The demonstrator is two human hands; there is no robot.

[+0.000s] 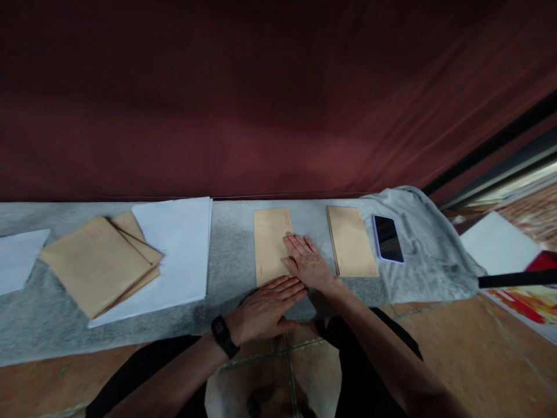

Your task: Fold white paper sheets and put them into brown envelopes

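Observation:
A brown paper envelope (270,241) with small red print lies on the grey cloth in front of me. My right hand (307,262) rests flat over its right edge, fingers stretched out. Across the envelope's near edge lies my left hand (272,307), palm down with the fingers extended; a dark band is on that wrist. The fingertips of the two hands meet at the near right corner, which they cover. To the right lies a neat stack of brown envelopes (352,241). Neither hand grips anything.
A phone (389,238) lies right of the stack. To the left, several loosely piled brown envelopes (96,255) overlap white paper sheets (183,249), with another white sheet (20,261) farther left. Grey cloth (232,232) covers the narrow surface; a dark red curtain (261,116) hangs behind it.

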